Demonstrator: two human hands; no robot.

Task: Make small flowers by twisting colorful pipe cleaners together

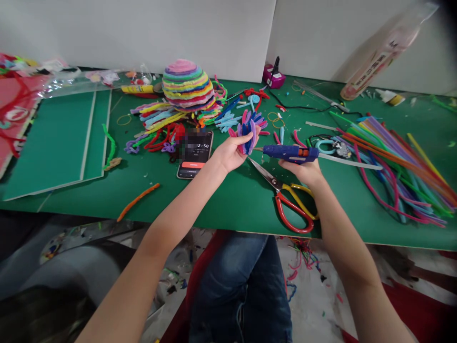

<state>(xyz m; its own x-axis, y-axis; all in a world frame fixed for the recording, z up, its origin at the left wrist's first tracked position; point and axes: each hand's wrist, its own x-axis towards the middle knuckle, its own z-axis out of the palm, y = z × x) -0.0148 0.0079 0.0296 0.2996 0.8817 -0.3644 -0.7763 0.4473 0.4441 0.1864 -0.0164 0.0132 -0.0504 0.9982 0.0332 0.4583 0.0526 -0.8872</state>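
My left hand is closed around a small bundle of blue, purple and pink pipe-cleaner loops, held above the green table. My right hand grips a blue hot glue gun lying sideways, its nozzle pointing left and almost touching the bundle. A white glue stick pokes out of the gun's back end to the right. Red-and-yellow scissors lie on the table just below both hands.
A phone showing a timer lies left of my left hand. Behind it stands a striped multicoloured dome amid loose pipe-cleaner pieces. A sheaf of long pipe cleaners covers the right side. A green board lies at left; an orange piece lies near the front edge.
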